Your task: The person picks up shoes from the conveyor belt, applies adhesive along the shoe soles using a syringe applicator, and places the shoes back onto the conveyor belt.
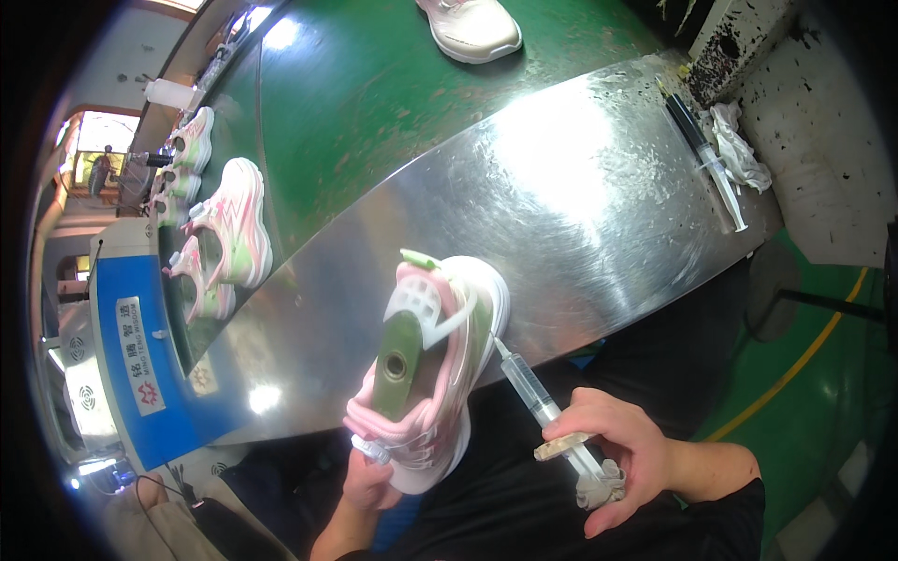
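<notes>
A white and pink sneaker point(465, 360) is held tilted over the near edge of the metal plate. Inside its opening sits an olive-green piece with a ringed hole point(402, 360), like a shoe last. A whitish translucent strap-like part point(421, 313) lies by the tongue. My left hand point(369, 481) is closed on the shoe's near end, its fingers partly hidden. In my right hand point(622, 435) is a clear syringe point(528, 383), its fingers around the taped flange and wrapped plunger end. The needle tip is at the shoe's side, close to the sole; whether it touches, I cannot tell.
Beyond the metal plate point(374, 243) runs a green surface with another pale shoe point(474, 30). Several pink and green shoes point(241, 220) stand at the left, near a blue and white machine panel point(140, 365). A dark-filled syringe point(702, 150) and crumpled tissue point(739, 145) lie at the right.
</notes>
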Tool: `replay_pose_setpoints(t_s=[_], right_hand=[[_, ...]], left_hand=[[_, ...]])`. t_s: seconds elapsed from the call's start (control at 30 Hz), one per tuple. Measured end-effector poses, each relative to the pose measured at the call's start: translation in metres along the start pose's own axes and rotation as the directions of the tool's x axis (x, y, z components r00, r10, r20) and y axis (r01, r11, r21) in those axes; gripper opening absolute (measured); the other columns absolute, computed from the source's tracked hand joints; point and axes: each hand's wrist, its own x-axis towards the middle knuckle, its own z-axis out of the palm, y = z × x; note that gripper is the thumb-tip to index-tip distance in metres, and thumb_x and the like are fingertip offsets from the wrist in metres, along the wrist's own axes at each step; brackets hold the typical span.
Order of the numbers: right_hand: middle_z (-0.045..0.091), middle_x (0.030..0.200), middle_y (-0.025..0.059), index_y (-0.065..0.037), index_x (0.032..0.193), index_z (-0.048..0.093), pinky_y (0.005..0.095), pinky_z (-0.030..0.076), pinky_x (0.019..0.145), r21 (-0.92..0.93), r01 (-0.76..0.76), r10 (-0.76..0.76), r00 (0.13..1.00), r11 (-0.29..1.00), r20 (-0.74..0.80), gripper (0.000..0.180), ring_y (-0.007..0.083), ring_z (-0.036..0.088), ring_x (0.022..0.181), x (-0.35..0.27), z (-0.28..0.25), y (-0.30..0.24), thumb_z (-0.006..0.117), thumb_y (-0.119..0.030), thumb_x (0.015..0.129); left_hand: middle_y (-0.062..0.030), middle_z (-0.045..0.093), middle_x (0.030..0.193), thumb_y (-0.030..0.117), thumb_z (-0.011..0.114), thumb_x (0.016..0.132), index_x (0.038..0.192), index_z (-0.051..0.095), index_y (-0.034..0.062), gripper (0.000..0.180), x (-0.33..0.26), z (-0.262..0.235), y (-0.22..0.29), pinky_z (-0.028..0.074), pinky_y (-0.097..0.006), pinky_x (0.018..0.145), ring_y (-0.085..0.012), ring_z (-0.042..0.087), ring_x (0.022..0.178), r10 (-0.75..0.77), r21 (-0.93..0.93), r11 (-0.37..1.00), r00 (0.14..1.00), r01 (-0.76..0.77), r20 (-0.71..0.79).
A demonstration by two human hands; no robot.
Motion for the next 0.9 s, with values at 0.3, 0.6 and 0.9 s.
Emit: replay_pose_setpoints(t_s=[0.3,0.6,0.9], right_hand=[[0.062,0.091,0.0044,-0.001,0.113,0.056,0.0248,0.033,0.058,-0.001,0.013,-0.013,0.999,1.000,-0.029,0.076,0.0131,0.045,0.067,0.009,0.010,-0.014,0.085,-0.044,0.057],[0.059,0.100,0.0105,0.005,0.117,0.051,0.0269,0.038,0.072,-0.051,-0.206,0.211,0.970,0.977,0.122,0.084,0.0161,0.046,0.080,0.003,0.003,-0.064,0.085,-0.042,0.056],[0.066,0.095,0.0081,0.003,0.110,0.056,0.0317,0.034,0.062,-0.182,-0.103,0.125,0.985,0.978,0.118,0.079,0.0195,0.048,0.066,-0.015,-0.006,-0.104,0.079,-0.053,0.059]], left_hand=[[-0.0192,0.042,0.134,0.005,0.067,0.073,0.139,0.022,-0.0039,0.081,0.011,0.020,-0.019,0.036,-0.044,0.104,-0.0309,0.045,0.123,-0.096,-0.205,0.970,0.982,0.129,0.161],[-0.0135,0.041,0.136,-0.002,0.060,0.075,0.140,0.024,0.0038,0.075,0.034,0.038,-0.025,0.034,-0.042,0.104,-0.0285,0.040,0.127,-0.214,-0.323,0.878,0.893,0.353,0.396],[-0.0155,0.047,0.131,-0.001,0.059,0.078,0.135,0.035,0.0030,0.061,0.056,0.060,-0.043,0.036,-0.045,0.103,-0.0305,0.045,0.122,-0.315,-0.316,0.773,0.764,0.551,0.563]])
